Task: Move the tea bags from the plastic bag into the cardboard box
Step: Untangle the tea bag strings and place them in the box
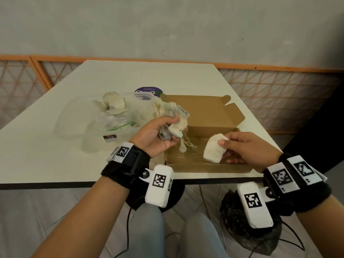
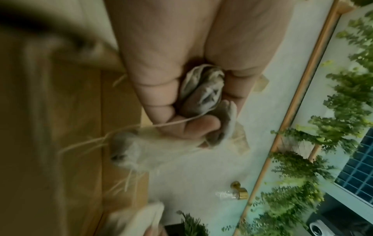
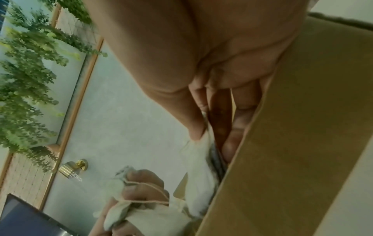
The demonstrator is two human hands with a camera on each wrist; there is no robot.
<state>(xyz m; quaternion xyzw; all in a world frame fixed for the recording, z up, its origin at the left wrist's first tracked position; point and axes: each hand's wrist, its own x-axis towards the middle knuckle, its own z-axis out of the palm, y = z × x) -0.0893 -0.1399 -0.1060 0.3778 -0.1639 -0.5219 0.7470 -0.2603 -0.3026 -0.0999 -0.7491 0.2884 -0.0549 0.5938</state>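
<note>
An open brown cardboard box (image 1: 208, 165) lies on the white table near its front edge, lid folded back. My left hand (image 1: 158, 135) grips a bunch of white tea bags (image 1: 175, 127) above the box's left end, their strings dangling into it; the bunch (image 2: 203, 94) sits in the curled fingers. My right hand (image 1: 240, 148) pinches a single tea bag (image 1: 213, 150) over the box's inside, thumb on top; the same bag (image 3: 201, 161) shows beside the box wall (image 3: 292, 143). The clear plastic bag (image 1: 111, 120) lies left of the box with more tea bags (image 1: 113, 103) in it.
A purple round label (image 1: 148, 91) sits behind the plastic bag. The white table (image 1: 46, 146) ends just in front of the box. An orange lattice railing (image 1: 279, 94) runs behind the table. My knees and cables are below the edge.
</note>
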